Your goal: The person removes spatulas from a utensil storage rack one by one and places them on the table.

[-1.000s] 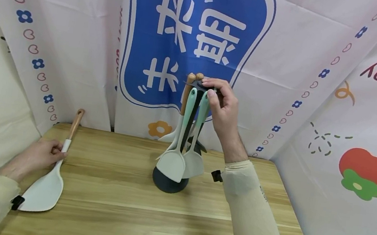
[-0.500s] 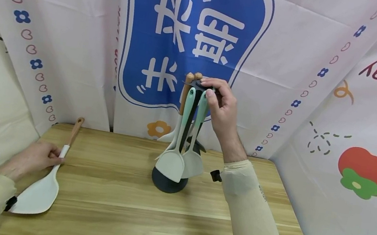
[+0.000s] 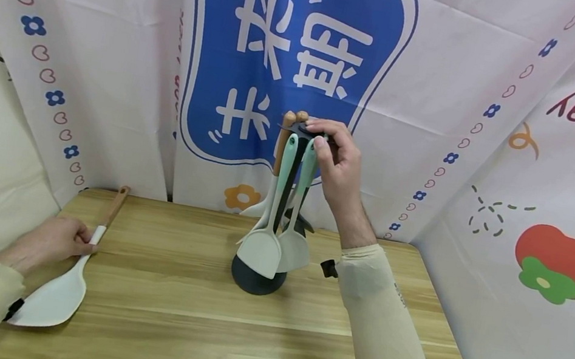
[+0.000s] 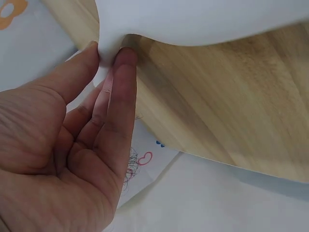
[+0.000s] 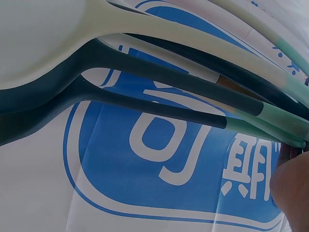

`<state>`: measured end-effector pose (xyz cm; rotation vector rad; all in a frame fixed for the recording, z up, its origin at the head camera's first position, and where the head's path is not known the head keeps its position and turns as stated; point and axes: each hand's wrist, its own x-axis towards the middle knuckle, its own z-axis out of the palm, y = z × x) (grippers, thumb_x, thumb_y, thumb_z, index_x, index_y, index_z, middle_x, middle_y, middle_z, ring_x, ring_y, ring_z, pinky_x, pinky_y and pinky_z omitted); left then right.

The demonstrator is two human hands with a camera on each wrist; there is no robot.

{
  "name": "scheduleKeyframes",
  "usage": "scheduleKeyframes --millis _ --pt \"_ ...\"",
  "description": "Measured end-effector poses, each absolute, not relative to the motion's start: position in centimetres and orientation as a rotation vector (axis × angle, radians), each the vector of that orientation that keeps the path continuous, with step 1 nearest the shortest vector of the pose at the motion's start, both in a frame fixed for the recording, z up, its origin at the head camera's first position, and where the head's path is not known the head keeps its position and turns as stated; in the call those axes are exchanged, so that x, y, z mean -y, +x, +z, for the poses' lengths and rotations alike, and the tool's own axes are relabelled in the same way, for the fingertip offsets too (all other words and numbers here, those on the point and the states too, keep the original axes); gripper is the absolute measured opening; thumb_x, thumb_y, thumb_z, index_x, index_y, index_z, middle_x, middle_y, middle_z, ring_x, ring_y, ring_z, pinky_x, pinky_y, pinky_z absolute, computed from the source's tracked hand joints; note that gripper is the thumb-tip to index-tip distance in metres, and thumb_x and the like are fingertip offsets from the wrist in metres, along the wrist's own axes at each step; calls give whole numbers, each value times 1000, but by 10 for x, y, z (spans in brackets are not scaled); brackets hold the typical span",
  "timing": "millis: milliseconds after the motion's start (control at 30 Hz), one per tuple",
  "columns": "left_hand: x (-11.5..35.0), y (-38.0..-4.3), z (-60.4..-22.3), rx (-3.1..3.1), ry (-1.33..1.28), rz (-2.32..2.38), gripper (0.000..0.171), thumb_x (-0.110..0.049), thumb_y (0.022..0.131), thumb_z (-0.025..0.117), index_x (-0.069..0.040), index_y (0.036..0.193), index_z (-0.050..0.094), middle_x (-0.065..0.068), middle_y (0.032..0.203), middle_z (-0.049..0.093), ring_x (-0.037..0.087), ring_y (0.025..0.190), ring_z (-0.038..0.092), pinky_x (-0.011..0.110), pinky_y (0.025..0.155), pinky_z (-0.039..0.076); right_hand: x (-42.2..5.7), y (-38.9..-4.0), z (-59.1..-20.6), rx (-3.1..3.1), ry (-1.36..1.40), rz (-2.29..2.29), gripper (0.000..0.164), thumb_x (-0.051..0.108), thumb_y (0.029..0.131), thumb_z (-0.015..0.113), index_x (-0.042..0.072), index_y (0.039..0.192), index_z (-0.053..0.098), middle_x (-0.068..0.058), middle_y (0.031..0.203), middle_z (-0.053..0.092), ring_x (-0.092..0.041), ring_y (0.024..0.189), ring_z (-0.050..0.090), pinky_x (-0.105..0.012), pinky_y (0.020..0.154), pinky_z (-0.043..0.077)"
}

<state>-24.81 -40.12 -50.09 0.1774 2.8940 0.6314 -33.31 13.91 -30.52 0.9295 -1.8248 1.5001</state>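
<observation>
In the head view my left hand pinches the white neck of a spatula with a wooden handle at the table's left side. The left wrist view shows thumb and fingertips on either side of the white spatula. My right hand holds the top of a dark utensil stand, thumb by the green handle of a turner. Beside it hangs another pale turner. Wooden handles stick up at the back of the rack. Dark utensils with green handles hang there in the right wrist view.
The stand is on a wood-grain table. A printed cloth rises behind the table, and more cloth closes in both sides.
My left hand has shifted slightly left, and the spatula's handle end has dropped toward the table with its head moving a little left. The right hand keeps its hold on the stand.
</observation>
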Motion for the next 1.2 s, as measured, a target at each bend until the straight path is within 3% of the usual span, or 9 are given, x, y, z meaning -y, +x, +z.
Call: scheduleKeyframes --millis 500,667,900,1200 --pt "397 -248 -498 -2893 184 592 18 -15 102 89 -4 92 79 5 85 70 21 82 56 37 74 44 -138 -334 -306 1828 925 1504 48 29 112 56 -11 130 74 -25 142 73 -36 143 69 -27 121 56" --pt "398 -250 -498 -2882 182 573 18 -16 101 89 -3 93 79 6 86 71 21 83 57 37 74 45 -138 -334 -305 1829 922 1503 48 29 111 56 -11 130 74 -26 142 73 -29 142 70 -27 121 56" --pt "397 -252 -487 -2877 213 555 20 -15 108 81 4 103 80 14 95 78 24 88 66 39 75 54 -138 -333 -306 1832 925 1504 49 29 111 55 -11 131 74 -27 143 72 -27 142 69 -27 122 56" --pt "378 -255 -465 -2945 253 554 36 -26 118 69 9 120 77 25 109 83 38 98 78 58 83 65 -138 -334 -306 1822 933 1504 50 29 111 54 -13 130 72 -34 143 69 -12 140 68 -26 121 56"
